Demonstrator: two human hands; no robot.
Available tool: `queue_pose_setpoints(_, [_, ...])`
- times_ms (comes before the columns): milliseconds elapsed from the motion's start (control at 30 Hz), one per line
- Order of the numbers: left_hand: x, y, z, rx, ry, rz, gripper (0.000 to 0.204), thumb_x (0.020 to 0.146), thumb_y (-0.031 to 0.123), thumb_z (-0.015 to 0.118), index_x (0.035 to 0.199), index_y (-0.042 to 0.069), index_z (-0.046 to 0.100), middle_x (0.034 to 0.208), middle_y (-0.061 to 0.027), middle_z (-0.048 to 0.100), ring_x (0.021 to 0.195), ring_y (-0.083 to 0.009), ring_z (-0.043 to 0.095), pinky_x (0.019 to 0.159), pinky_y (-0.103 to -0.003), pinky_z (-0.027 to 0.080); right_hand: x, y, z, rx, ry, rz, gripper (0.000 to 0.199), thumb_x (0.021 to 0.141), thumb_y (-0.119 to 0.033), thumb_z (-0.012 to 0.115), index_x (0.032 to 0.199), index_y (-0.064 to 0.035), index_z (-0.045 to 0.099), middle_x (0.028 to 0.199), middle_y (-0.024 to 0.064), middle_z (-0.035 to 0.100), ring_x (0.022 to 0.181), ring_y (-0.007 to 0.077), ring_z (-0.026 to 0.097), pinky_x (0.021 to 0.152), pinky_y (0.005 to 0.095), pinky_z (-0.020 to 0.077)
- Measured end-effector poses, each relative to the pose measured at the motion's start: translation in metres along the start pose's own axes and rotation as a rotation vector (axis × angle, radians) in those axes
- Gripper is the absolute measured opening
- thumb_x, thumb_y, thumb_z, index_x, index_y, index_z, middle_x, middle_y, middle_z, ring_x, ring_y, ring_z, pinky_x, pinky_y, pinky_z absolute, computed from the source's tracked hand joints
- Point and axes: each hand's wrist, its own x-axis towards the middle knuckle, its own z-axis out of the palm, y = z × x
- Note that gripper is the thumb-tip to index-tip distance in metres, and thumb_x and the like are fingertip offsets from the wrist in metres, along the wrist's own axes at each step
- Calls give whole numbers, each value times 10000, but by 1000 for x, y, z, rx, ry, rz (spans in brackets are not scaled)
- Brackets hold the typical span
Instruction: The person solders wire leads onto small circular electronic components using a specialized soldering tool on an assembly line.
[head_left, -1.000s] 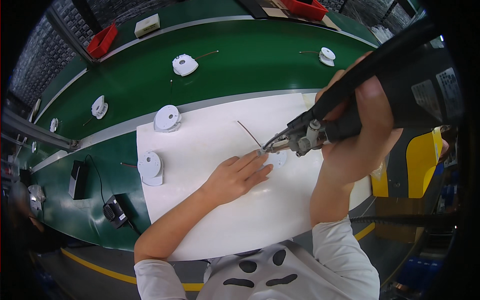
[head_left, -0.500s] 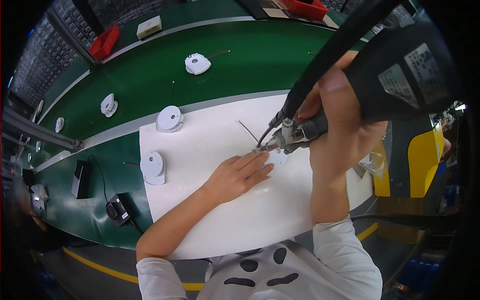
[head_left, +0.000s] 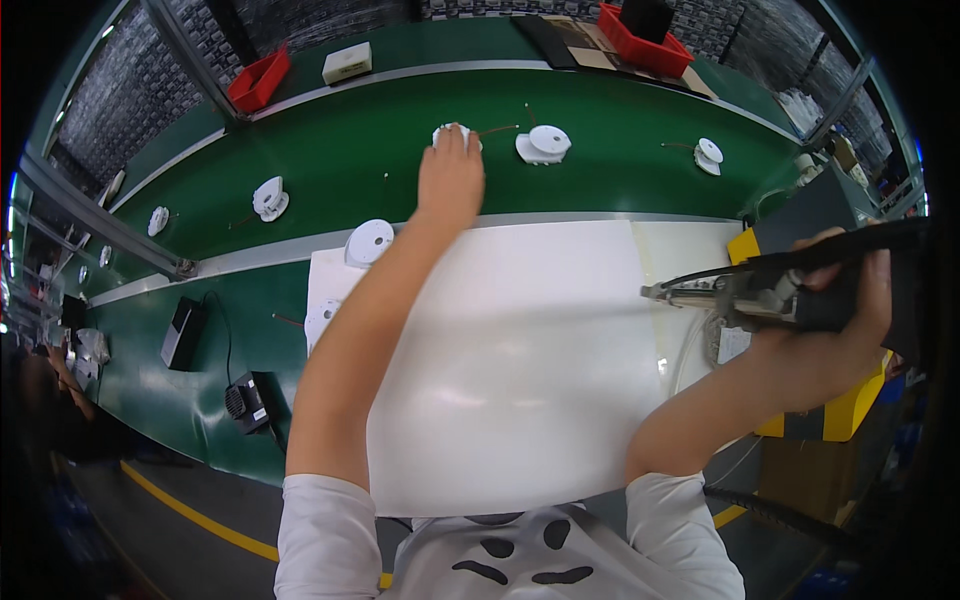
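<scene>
right now the left hand [head_left: 450, 183] is stretched far out at 12 o'clock over the green belt [head_left: 330, 170], fingers curled down on a small white round part [head_left: 455, 134] with a thin wire sticking off toward 3 o'clock. looks like the fingers are closing around it, but the hand covers most of it so i cannot tell if it is truly gripped or just touched. left forearm runs long and straight from 6 to 12 across the white mat [head_left: 520, 370]. part sits on the belt, beyond the mat's far edge, left hand by far the nearer one.

right hand [head_left: 835, 305] is out at 3 o'clock, well apart from the part, fist wrapped tight on a black power screwdriver [head_left: 770, 290], held level, tip pointing to 9 o'clock over the mat's right edge. another white disc [head_left: 543, 144] lies just beside the reached part at its 3 o'clock, one more [head_left: 369, 242] at the mat's far left corner.
</scene>
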Motion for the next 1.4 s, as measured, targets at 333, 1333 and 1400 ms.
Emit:
queue_pose_setpoints(333, [12,-21,3,-11,-44,164,182,807,76,714,968,-9,705,953,-169,681,949,-319,636,862,-414,545,-3,-2,18,3,-169,5,284,870,-183,659,1005,67,669,621,91,546,548,146,512,574,257,426])
queue_pose_setpoints(1333, [-184,72,-160,-1170,-701,-440,735,972,178,675,1519,-129,292,1065,-129,730,975,-218,719,819,-304,589,-20,9,32,160,-301,-93,239,842,-178,722,967,22,688,657,68,640,474,113,570,471,229,448])
queue_pose_setpoints(1400, [-183,86,-180,-933,-681,-371,677,934,172,716,1462,-122,413,1056,-157,728,970,-239,715,772,-315,596,-23,9,36,254,-342,-50,257,846,-181,714,987,31,678,650,62,633,478,113,569,470,233,441])
